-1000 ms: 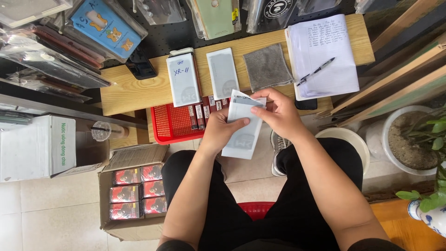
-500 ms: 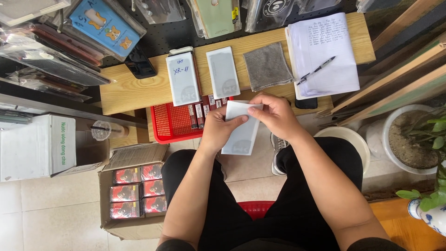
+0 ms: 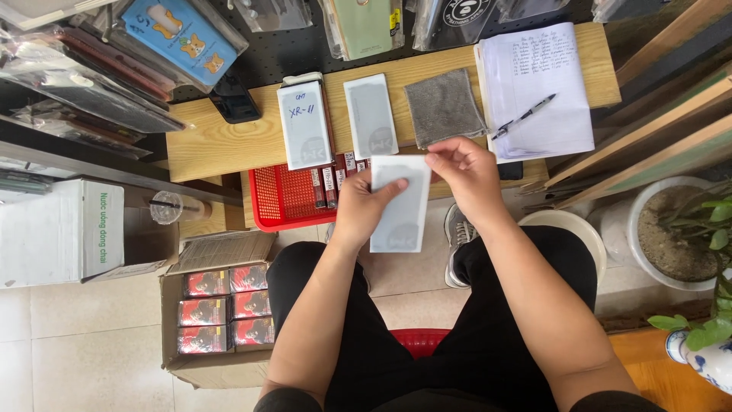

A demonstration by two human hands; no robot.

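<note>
I hold a flat white rectangular packet [image 3: 402,210] upright in front of me, above my lap. My left hand [image 3: 364,207] grips its left side from behind, thumb across the front. My right hand [image 3: 463,169] pinches the packet's top right corner. Just beyond, on a low wooden bench [image 3: 221,145], lie two similar white packets [image 3: 305,124] [image 3: 370,115], a grey cloth [image 3: 444,107] and a notebook [image 3: 537,88] with a pen [image 3: 524,117] across it.
A red plastic basket [image 3: 284,200] with small boxes sits under the bench edge. An open cardboard box [image 3: 221,309] of red packs stands at my left knee, a white carton [image 3: 53,229] further left. Potted plants [image 3: 679,236] stand right. Phone cases hang behind.
The packet has lifted slightly and straightened. My right hand moved from its upper middle to the top right corner, fingers now pinching the edge.
</note>
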